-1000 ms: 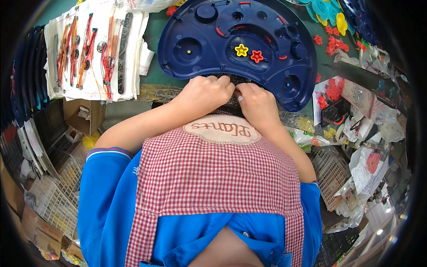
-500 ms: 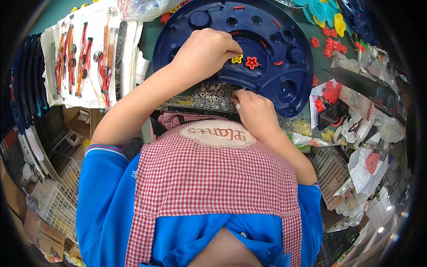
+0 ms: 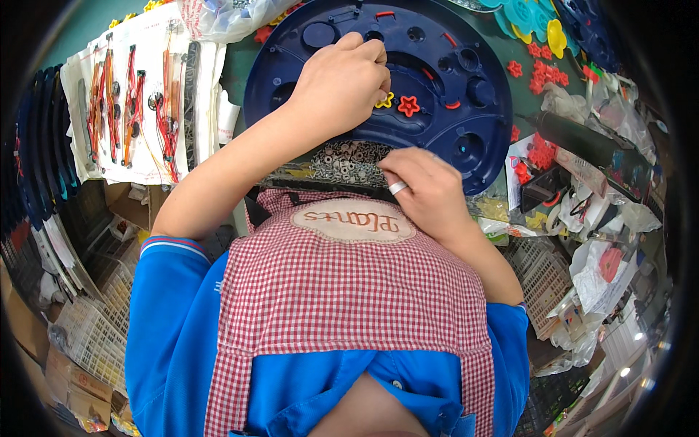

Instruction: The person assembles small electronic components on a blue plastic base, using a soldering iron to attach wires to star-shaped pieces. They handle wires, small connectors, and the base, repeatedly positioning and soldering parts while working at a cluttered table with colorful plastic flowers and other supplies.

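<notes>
The left hand (image 3: pixel 342 81) is over a navy plastic tray (image 3: pixel 448 135), its fingers bent and drawn together, with the tips right at a yellow star piece (image 3: pixel 385 103) that they partly cover. Just to the right of those fingertips lies a red star piece (image 3: pixel 408 106), and farther right and above them small red strips (image 3: pixel 453 105) sit in the tray's recesses. The right hand (image 3: pixel 428 191), a white band (image 3: pixel 397 187) on one digit, has its fingers curled at the right edge of a heap of small metal parts (image 3: pixel 348 164), nearer the body than the left fingers. Its knuckles are beside the tray's near edge. The fingers hide their own tips, so I cannot tell whether either hand grips a piece. Well left of the left fingers, wired components (image 3: pixel 135 109) lie on white sheets (image 3: pixel 202 138) on the green counter (image 3: pixel 251 62).
</notes>
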Demonstrator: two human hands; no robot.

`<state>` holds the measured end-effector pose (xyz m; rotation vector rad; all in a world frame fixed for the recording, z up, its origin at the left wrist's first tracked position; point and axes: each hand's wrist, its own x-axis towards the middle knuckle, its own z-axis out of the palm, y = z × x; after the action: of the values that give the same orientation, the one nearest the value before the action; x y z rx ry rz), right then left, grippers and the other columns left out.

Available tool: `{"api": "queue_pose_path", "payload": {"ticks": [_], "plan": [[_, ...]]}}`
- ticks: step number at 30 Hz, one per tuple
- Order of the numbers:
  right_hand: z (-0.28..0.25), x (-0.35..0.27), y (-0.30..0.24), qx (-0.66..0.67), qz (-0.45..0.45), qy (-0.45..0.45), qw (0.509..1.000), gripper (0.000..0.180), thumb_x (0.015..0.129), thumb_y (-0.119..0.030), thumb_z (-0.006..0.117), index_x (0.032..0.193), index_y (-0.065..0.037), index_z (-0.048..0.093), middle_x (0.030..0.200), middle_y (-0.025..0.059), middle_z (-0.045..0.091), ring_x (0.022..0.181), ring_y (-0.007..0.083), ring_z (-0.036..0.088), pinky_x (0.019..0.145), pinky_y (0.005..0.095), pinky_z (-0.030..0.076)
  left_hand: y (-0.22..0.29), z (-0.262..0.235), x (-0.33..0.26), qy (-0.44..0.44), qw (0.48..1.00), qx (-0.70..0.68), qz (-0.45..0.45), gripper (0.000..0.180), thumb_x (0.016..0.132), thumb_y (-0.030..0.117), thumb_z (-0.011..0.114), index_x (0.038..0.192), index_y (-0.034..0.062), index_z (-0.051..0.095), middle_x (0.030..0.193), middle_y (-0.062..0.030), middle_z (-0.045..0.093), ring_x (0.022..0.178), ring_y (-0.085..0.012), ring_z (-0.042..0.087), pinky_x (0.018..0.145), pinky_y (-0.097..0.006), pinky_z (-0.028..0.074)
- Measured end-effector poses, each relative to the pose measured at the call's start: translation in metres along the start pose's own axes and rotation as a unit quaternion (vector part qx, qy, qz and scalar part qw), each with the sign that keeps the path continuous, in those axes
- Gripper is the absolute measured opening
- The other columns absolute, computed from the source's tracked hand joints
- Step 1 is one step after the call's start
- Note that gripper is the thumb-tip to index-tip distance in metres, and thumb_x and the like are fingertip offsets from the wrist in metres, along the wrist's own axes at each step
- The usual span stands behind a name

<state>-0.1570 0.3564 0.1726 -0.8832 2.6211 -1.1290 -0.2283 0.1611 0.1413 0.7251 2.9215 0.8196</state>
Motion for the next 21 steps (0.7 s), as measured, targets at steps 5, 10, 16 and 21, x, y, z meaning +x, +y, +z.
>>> {"api": "queue_pose_path", "payload": {"ticks": [5, 10, 16, 21], "plan": [[-0.015, 0.028, 0.017, -0.012, 0.004, 0.118, 0.993, 0.014, 0.08, 0.001, 0.069, 0.093, -0.002, 0.069, 0.091, 0.0114, 0.067, 0.082, 0.0275, 0.066, 0.073, 0.0353, 0.054, 0.003, 0.0, 0.001, 0.006, 1.0, 0.017, -0.008, 0.006, 0.074, 0.01, 0.068, 0.075, 0.0107, 0.075, 0.091, -0.0017, 0.06, 0.092, -0.0212, 0.056, 0.081, -0.034, 0.05], [-0.02, 0.039, 0.047, -0.098, 0.005, 0.09, 0.991, 0.01, 0.08, -0.004, 0.073, 0.089, -0.002, 0.071, 0.086, 0.0099, 0.071, 0.076, 0.0245, 0.066, 0.07, 0.0319, 0.05, 0.006, -0.001, 0.0, 0.013, 0.999, 0.034, -0.016, 0.01, 0.075, 0.016, 0.074, 0.083, 0.01, 0.073, 0.095, -0.0007, 0.06, 0.092, -0.0225, 0.057, 0.082, -0.034, 0.05], [-0.021, 0.044, 0.052, -0.143, 0.032, 0.057, 0.987, 0.007, 0.077, -0.013, 0.074, 0.082, -0.008, 0.072, 0.097, 0.0023, 0.067, 0.097, 0.0223, 0.059, 0.091, 0.0389, 0.039, 0.013, -0.006, -0.016, 0.084, 0.996, 0.001, -0.01, 0.018, 0.077, 0.02, 0.074, 0.093, 0.0109, 0.072, 0.104, 0.0003, 0.064, 0.1, -0.0213, 0.06, 0.086, -0.033, 0.052], [-0.017, 0.047, 0.054, -0.164, 0.036, 0.036, 0.985, 0.008, 0.075, -0.015, 0.075, 0.079, -0.01, 0.072, 0.108, -0.0007, 0.059, 0.115, 0.0224, 0.048, 0.102, 0.0442, 0.026, 0.009, -0.003, -0.02, 0.108, 0.994, 0.01, 0.0, 0.017, 0.077, 0.018, 0.074, 0.092, 0.0104, 0.072, 0.104, 0.0, 0.066, 0.101, -0.0206, 0.061, 0.086, -0.032, 0.052]]}}
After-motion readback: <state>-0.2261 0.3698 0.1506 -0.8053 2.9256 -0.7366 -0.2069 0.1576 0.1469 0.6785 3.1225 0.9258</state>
